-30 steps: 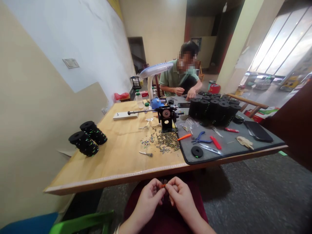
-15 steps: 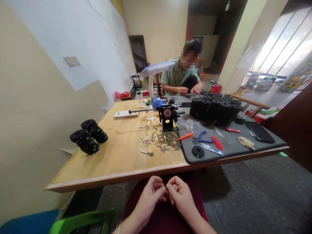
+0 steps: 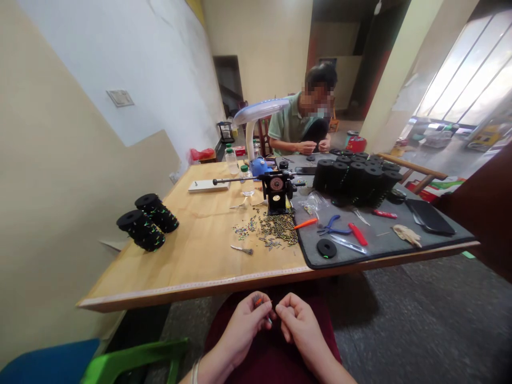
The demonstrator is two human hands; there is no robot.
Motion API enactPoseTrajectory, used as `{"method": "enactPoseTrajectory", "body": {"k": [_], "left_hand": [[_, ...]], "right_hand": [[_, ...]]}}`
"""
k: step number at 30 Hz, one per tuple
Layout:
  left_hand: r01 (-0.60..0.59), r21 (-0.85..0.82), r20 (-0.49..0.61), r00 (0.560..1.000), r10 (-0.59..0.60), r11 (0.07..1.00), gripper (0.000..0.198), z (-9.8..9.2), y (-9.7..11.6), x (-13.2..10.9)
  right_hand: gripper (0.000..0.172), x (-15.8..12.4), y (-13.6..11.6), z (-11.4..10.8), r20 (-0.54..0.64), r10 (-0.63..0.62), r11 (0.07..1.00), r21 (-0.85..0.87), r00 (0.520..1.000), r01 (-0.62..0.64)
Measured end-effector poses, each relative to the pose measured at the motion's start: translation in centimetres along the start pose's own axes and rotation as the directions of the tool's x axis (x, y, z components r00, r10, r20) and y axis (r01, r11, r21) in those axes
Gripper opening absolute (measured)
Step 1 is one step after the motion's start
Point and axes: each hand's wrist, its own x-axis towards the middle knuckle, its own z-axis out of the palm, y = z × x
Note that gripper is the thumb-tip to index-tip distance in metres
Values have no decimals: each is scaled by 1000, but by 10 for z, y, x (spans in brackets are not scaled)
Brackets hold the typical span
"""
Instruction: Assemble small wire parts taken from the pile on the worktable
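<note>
Clamped in the left hand's (image 3: pixel 247 322) grip, low over a dark red lap (image 3: pixel 272 362): a small orange piece (image 3: pixel 259 302), partly hidden by the fingers. Just to the right, a narrow gap away, the right hand (image 3: pixel 298 322), with thumb and forefinger drawn together; can't tell about anything tiny between the tips. Straight beyond, on the wooden counter (image 3: pixel 188 250), a scatter of small metallic-looking pieces (image 3: pixel 278 229), spilling close to a black machine (image 3: pixel 276 193) with a round dial. Nearer and slightly left, a brush-like tool (image 3: pixel 242 250). Far left, two upright black spools (image 3: pixel 141 230), side by side. Over to the right, on a grey mat (image 3: pixel 382 246), blue pliers (image 3: pixel 330 230), an orange tool (image 3: pixel 306 223) and a flat black disc (image 3: pixel 322 252). Behind those, clustered black cylinders (image 3: pixel 352 181). At the far side, a co-worker (image 3: pixel 288 128), bent over, hands close together.
</note>
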Motion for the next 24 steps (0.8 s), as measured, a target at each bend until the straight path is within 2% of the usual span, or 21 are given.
{"method": "enactPoseTrajectory", "body": {"k": [10, 19, 24], "left_hand": [[10, -39, -6, 1000, -11, 999, 23, -1, 0, 1], [-23, 25, -23, 999, 24, 999, 25, 0, 1, 0], [-35, 126, -16, 999, 38, 991, 25, 2, 4, -1]], "right_hand": [[36, -4, -4, 4, 13, 64, 998, 3, 998, -64], [35, -2, -1, 3, 4, 63, 998, -9, 998, -63], [37, -1, -1, 3, -2, 61, 998, -18, 998, -61]]}}
